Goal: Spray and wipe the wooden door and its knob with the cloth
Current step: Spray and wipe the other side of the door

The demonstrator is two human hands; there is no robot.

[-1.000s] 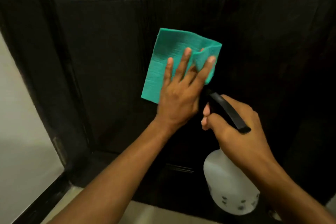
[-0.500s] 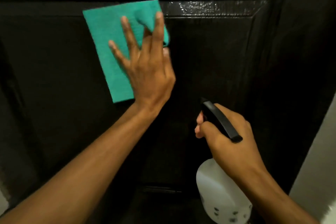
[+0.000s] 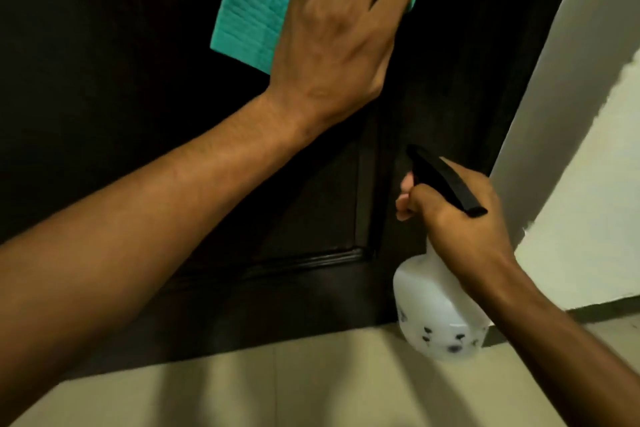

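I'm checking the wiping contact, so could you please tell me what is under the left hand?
The green cloth lies under the left hand, pressed flat against the dark wooden door. The door surface beneath cloth and palm is covered.

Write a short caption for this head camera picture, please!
Left hand presses green cloth on dark door; right hand holds spray bottle.

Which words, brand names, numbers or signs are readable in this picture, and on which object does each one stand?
No text can be read.
Spray bottle: dark marks near its base, too blurred to tell whether they are letters or a pattern.
Cloth, door, wall: no writing visible.
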